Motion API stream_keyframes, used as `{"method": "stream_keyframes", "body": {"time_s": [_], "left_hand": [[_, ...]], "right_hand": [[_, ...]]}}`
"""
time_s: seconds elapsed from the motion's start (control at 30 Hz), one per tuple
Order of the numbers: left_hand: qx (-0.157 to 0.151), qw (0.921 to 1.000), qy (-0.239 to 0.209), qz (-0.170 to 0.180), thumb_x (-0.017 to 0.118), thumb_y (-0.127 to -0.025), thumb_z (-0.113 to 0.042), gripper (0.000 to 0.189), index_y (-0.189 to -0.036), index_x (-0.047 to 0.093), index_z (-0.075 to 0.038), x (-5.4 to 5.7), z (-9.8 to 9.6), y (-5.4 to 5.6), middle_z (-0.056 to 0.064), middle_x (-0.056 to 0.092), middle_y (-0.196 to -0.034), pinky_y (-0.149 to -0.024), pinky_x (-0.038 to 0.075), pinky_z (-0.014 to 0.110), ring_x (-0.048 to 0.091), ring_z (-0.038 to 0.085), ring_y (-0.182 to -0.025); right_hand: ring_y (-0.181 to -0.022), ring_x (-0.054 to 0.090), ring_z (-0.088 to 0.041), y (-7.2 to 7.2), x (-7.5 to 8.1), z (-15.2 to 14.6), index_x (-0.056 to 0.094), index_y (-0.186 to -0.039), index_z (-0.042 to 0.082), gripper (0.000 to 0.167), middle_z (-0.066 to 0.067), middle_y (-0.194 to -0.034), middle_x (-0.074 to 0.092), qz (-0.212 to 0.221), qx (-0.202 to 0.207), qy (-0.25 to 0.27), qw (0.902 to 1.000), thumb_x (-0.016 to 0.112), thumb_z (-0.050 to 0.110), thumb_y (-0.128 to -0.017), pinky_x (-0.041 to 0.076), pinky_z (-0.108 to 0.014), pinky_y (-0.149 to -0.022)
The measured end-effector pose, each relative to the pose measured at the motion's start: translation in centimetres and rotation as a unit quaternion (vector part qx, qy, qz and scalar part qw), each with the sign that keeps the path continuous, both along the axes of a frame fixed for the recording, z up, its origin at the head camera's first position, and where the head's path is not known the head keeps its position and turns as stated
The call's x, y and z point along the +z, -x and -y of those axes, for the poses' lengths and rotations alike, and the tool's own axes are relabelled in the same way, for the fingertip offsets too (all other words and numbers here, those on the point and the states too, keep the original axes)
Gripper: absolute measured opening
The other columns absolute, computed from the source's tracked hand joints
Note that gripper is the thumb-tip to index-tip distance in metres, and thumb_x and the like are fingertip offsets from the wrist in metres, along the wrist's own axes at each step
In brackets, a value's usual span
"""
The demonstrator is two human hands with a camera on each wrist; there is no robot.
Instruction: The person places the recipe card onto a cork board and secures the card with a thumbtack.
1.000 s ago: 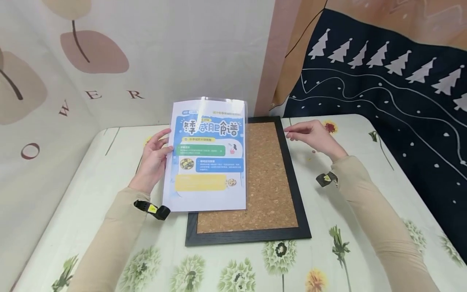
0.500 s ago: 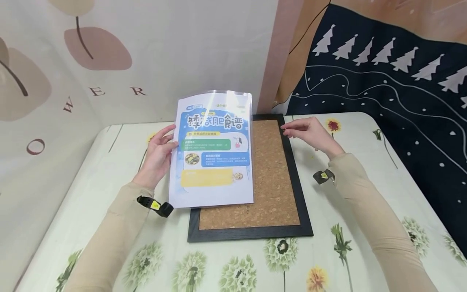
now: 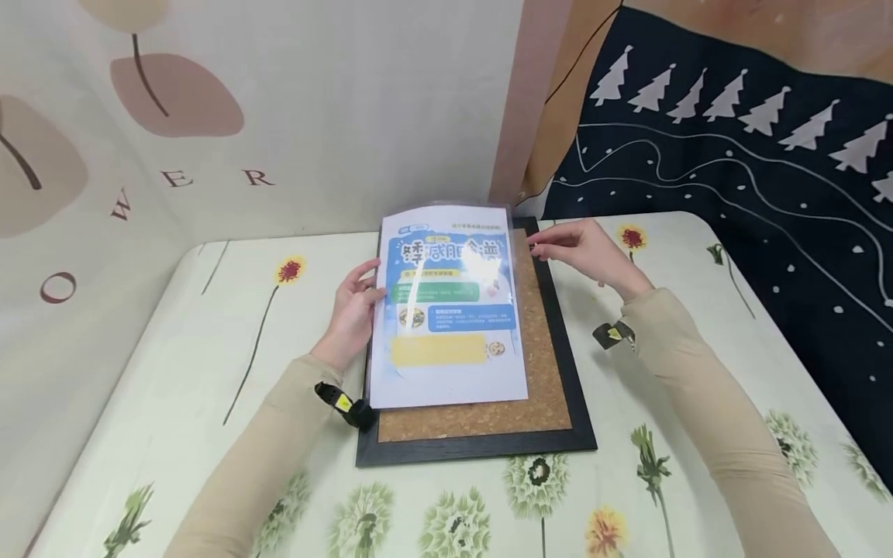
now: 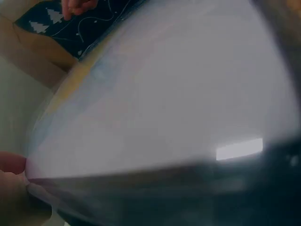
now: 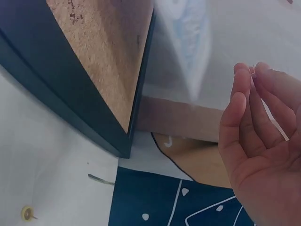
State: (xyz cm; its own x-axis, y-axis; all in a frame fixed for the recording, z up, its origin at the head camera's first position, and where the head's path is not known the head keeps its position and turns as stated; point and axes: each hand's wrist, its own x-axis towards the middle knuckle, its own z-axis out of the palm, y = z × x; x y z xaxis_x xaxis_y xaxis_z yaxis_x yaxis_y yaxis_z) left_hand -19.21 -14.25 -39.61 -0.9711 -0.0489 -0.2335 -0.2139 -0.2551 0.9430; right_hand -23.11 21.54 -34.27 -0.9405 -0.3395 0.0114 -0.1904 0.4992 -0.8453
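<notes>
My left hand (image 3: 351, 324) grips the left edge of a laminated printed sheet (image 3: 449, 384), thumb on the front. The sheet, blue and white with Chinese lettering, is raised over a cork board (image 3: 547, 372) with a black frame (image 3: 481, 448). Only the board's right and lower parts show beside it. In the left wrist view the glossy sheet (image 4: 164, 103) fills most of the picture. My right hand (image 3: 589, 252) is above the board's upper right edge. Between its thumb and fingertips it pinches a tiny pushpin (image 5: 253, 71), mostly hidden by the fingers.
A yellowish pushpin (image 5: 27, 214) lies on the table to the right of the board. The table is covered by a flower-printed cloth (image 3: 293, 480). Behind it hang a pale printed curtain (image 3: 377, 101) and a dark cloth with white trees (image 3: 711, 167).
My left hand has carried the sheet to the right and lower, so that it covers more of the board. My right hand has shifted slightly left, still pinching.
</notes>
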Motion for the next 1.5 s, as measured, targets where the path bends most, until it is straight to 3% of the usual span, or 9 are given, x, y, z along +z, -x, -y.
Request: {"method": "stream_keyframes", "body": {"time_s": [0.17, 0.3, 0.43, 0.57, 0.7, 0.9, 1.1, 1.4, 1.5], "left_hand": [[0.009, 0.9985, 0.047, 0.027, 0.042, -0.092, 0.015, 0.059, -0.146, 0.037, -0.007, -1.3, -1.5, -0.5, 0.01, 0.042, -0.12, -0.09, 0.045, 0.033, 0.053, 0.025, -0.108], [0.013, 0.9961, 0.082, 0.029, 0.044, -0.089, 0.016, 0.059, -0.144, 0.037, -0.005, -1.7, -2.2, -0.6, 0.013, 0.042, -0.12, -0.091, 0.044, 0.035, 0.052, 0.028, -0.109], [-0.004, 0.9937, 0.107, 0.032, 0.043, -0.086, 0.017, 0.063, -0.145, 0.035, -0.005, -1.8, -2.6, -0.5, 0.016, 0.04, -0.124, -0.091, 0.042, 0.035, 0.049, 0.028, -0.11], [-0.044, 0.986, 0.155, 0.042, 0.043, -0.086, 0.016, 0.064, -0.146, 0.033, -0.003, -1.4, -2.7, -0.6, 0.019, 0.039, -0.132, -0.095, 0.038, 0.036, 0.046, 0.029, -0.116], [-0.093, 0.9687, 0.226, 0.043, 0.046, -0.088, 0.012, 0.062, -0.147, 0.033, -0.002, -0.6, -2.5, -0.6, 0.02, 0.041, -0.134, -0.092, 0.041, 0.037, 0.047, 0.03, -0.116], [-0.149, 0.9343, 0.323, 0.029, 0.054, -0.088, 0.011, 0.064, -0.147, 0.033, -0.001, 0.3, -2.0, -0.6, 0.02, 0.047, -0.124, -0.089, 0.044, 0.039, 0.049, 0.03, -0.107], [-0.156, 0.9114, 0.381, 0.006, 0.06, -0.086, 0.011, 0.066, -0.146, 0.035, 0.001, 0.3, -1.5, -0.3, 0.016, 0.051, -0.107, -0.077, 0.043, 0.034, 0.049, 0.027, -0.094], [-0.174, 0.8896, 0.422, -0.001, 0.064, -0.087, 0.006, 0.065, -0.146, 0.036, 0.004, 0.5, -1.1, -0.2, 0.013, 0.052, -0.096, -0.072, 0.041, 0.033, 0.049, 0.026, -0.089], [-0.193, 0.8722, 0.449, -0.015, 0.066, -0.087, 0.004, 0.065, -0.145, 0.036, 0.006, 0.6, -0.9, -0.1, 0.015, 0.056, -0.098, -0.071, 0.045, 0.031, 0.054, 0.026, -0.088]], "right_hand": [[-0.1, 0.064, -0.025, -0.2, 0.1, 0.6, 0.067, -0.121, 0.002, 0.029, -0.013, -0.117, 0.066, 0.012, 0.0, -0.004, 0.9999, 0.065, 0.013, -0.094, 0.045, -0.042, -0.095], [-0.099, 0.064, -0.027, -0.1, 0.2, 1.0, 0.067, -0.121, 0.001, 0.03, -0.014, -0.116, 0.066, 0.011, 0.002, -0.007, 0.9999, 0.065, 0.014, -0.094, 0.045, -0.042, -0.095], [-0.1, 0.063, -0.029, 0.2, 0.3, 1.5, 0.067, -0.121, 0.002, 0.03, -0.013, -0.117, 0.065, 0.011, 0.015, -0.01, 0.9998, 0.065, 0.017, -0.094, 0.045, -0.041, -0.095], [-0.098, 0.06, -0.029, 0.8, 0.1, 2.1, 0.069, -0.119, 0.004, 0.028, -0.012, -0.116, 0.065, 0.002, 0.028, -0.012, 0.9995, 0.066, 0.017, -0.094, 0.047, -0.034, -0.089], [-0.097, 0.059, -0.024, 1.3, -0.1, 2.5, 0.07, -0.118, 0.005, 0.028, -0.012, -0.117, 0.065, -0.002, 0.038, -0.008, 0.9992, 0.067, 0.016, -0.093, 0.048, -0.03, -0.087], [-0.101, 0.059, -0.022, 1.8, -0.4, 2.9, 0.07, -0.118, 0.006, 0.027, -0.011, -0.12, 0.065, 0.008, 0.043, -0.003, 0.999, 0.067, 0.015, -0.093, 0.047, -0.036, -0.091], [-0.101, 0.059, -0.024, 2.6, -0.9, 3.6, 0.07, -0.118, 0.004, 0.027, -0.012, -0.121, 0.065, 0.014, 0.053, -0.017, 0.9984, 0.067, 0.014, -0.093, 0.046, -0.039, -0.093], [-0.095, 0.062, -0.029, 4.3, -2.4, 5.6, 0.069, -0.117, 0.0, 0.026, -0.013, -0.113, 0.067, 0.011, 0.087, -0.04, 0.9954, 0.065, 0.011, -0.094, 0.047, -0.038, -0.09], [-0.094, 0.062, -0.028, 4.7, -2.5, 6.4, 0.07, -0.114, 0.001, 0.024, -0.011, -0.111, 0.068, 0.013, 0.089, -0.041, 0.9951, 0.065, 0.011, -0.093, 0.047, -0.038, -0.09]]}}
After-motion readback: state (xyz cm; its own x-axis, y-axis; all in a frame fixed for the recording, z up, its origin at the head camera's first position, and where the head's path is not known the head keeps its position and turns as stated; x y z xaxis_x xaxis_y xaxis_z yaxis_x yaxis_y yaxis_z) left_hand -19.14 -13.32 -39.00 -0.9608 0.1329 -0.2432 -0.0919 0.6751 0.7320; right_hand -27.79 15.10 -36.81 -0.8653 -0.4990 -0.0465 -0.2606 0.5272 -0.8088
